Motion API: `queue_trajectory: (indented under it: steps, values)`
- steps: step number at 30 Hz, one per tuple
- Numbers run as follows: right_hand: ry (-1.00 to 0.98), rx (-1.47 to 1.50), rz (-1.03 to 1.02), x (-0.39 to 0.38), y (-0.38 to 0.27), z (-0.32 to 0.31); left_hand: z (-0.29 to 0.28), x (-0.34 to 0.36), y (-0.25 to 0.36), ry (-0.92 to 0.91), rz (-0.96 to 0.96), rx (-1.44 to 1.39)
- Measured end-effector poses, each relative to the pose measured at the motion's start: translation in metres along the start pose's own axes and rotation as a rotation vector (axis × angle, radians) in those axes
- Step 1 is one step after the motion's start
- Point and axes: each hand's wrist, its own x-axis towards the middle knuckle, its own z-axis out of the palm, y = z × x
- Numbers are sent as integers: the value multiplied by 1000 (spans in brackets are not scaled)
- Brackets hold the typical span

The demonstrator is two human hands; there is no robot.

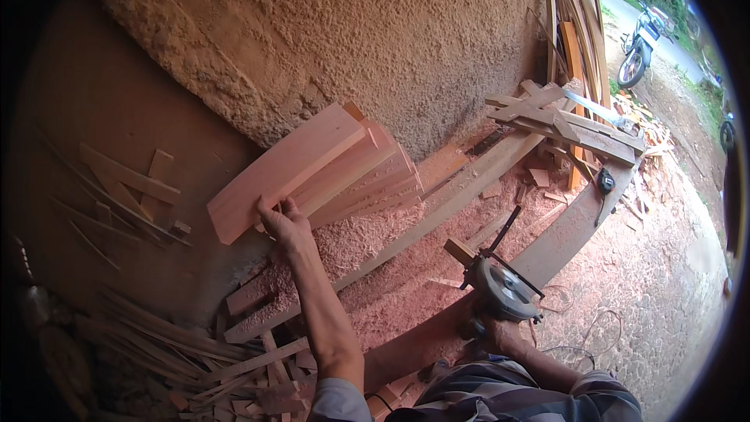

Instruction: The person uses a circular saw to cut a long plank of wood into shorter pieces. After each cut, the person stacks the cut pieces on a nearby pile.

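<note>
Overhead, the head view showed the left hand point(283, 220) reaching out, its fingers curled over the near edge of the top board point(285, 168) in a stack of planks point(367, 180) leaning against the rough wall point(375, 31). Lower right, the right hand point(492, 332) gripped a circular saw point(504, 289) resting on a long beam point(562, 234). Sawdust point(367, 242) lay between stack and beam, with wood scraps point(234, 359) nearby and a motorbike point(641, 47) far off.
</note>
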Motion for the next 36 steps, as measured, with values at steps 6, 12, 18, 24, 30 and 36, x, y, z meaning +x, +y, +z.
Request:
queue_trajectory:
  steps: [6, 12, 18, 24, 30, 36]
  values:
    - [134, -81, -17, 4, -5, -3, -125, -72, 69, -48, 127, -74]
    - [19, 12, 49, 7, 3, 10, -325, -147, 65, 515, 123, 459]
    - [-24, 52, 37, 9, 6, 9, -495, -212, 29, 789, 108, 577]
    - [-20, 5, 29, 12, 11, 9, -534, -234, 30, 1022, -148, 1495]
    - [-22, 9, 64, 12, 9, 8, -437, -252, -6, 961, -700, 1590]
    - [-18, 71, 48, 12, 11, 11, -466, -245, 19, 871, -273, 1108]
